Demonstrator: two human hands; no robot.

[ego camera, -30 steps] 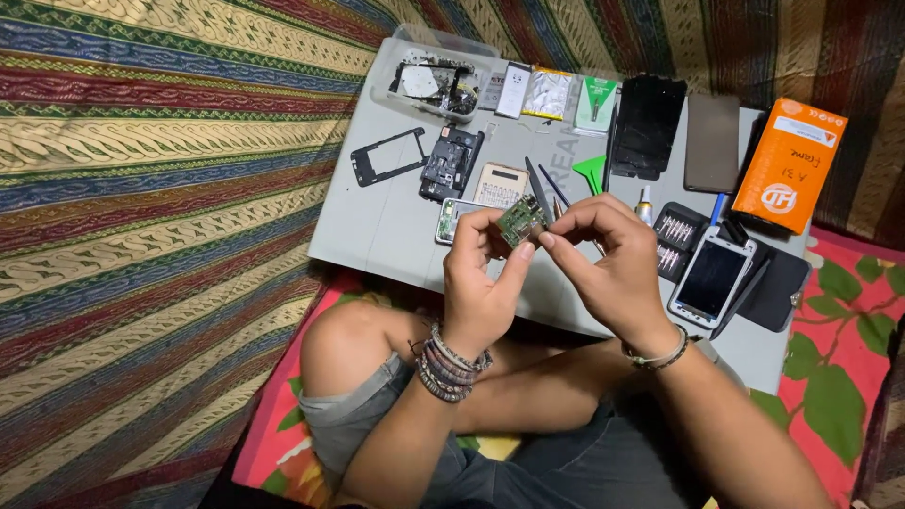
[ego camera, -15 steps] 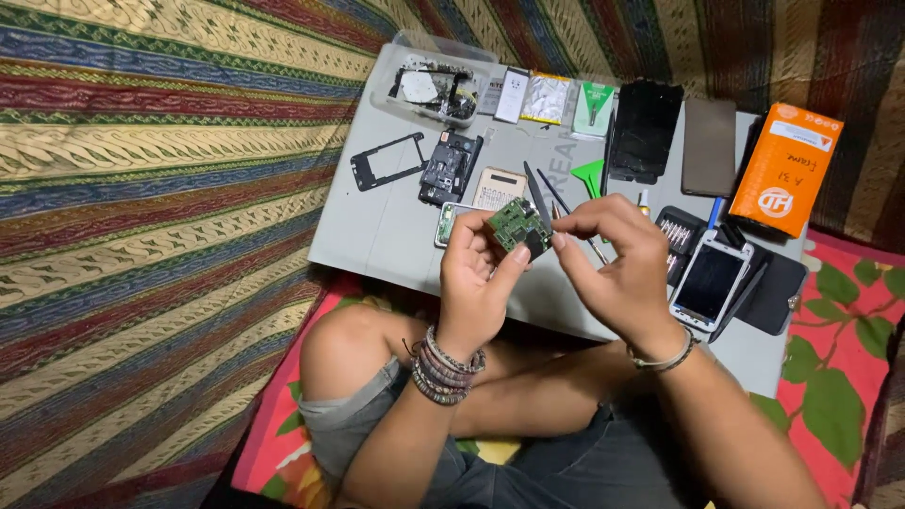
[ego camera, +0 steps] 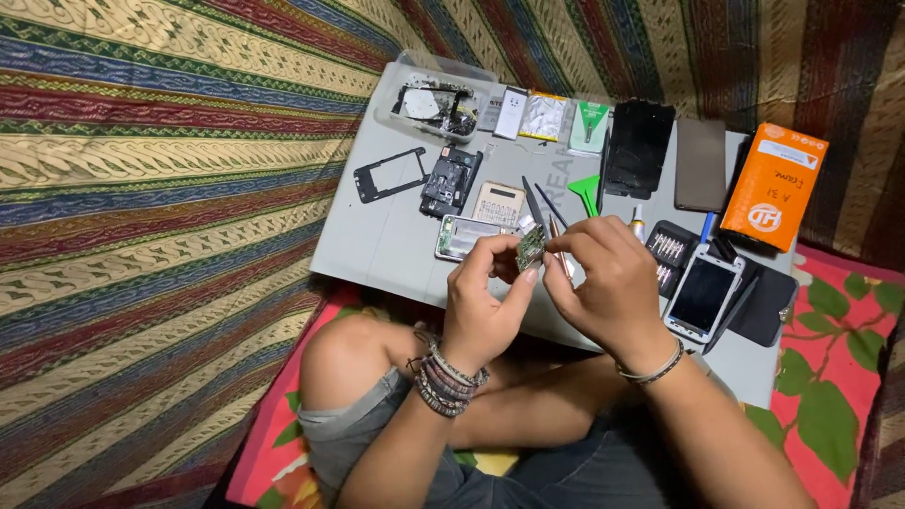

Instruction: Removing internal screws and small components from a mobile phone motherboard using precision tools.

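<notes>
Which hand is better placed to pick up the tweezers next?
Right. The left hand holds the circuit board, while the right hand only touches its edge and sits nearer the tweezers on the tray.

Sat on the grey flat table point(ego camera: 377, 254), all of it. Held above the near edge between the left hand point(ego camera: 485, 302) and right hand point(ego camera: 608, 287): a small green circuit board point(ego camera: 530, 247). Lay at the far left corner: a clear plastic tray point(ego camera: 436, 94). Nearer, left of the board: a black phone frame point(ego camera: 389, 173). Stood at the far right: an orange cardboard box point(ego camera: 775, 186). Rested just right of the right hand: a white-edged phone point(ego camera: 704, 295).
</notes>
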